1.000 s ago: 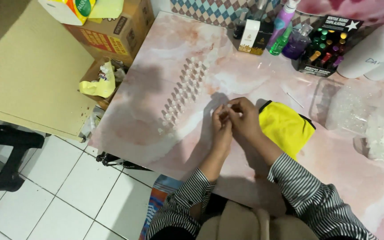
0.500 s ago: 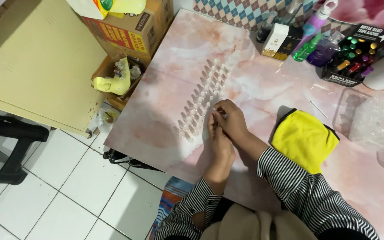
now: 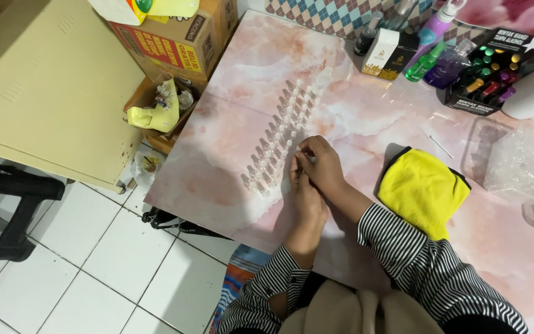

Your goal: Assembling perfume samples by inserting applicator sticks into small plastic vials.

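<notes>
On a pink marbled table (image 3: 242, 74), several small clear vials (image 3: 282, 133) stand in neat rows running from the table's middle toward its left front. My left hand (image 3: 305, 192) and my right hand (image 3: 318, 162) are pressed together just right of the rows' near end. Their fingertips pinch one small clear vial (image 3: 307, 159), mostly hidden by the fingers. Both sleeves are black and white striped.
A yellow cloth (image 3: 423, 190) lies right of my hands. Bottles and a small box (image 3: 397, 52) stand at the back, beside a black rack of coloured bottles (image 3: 492, 77). Clear plastic bags (image 3: 520, 167) are far right. Cardboard boxes (image 3: 174, 37) and a beige board (image 3: 44, 93) are left, above tiled floor.
The view has shifted so the table sits further right and lower in frame. My hands stay joined and have come closer to the near end of the vial rows.
</notes>
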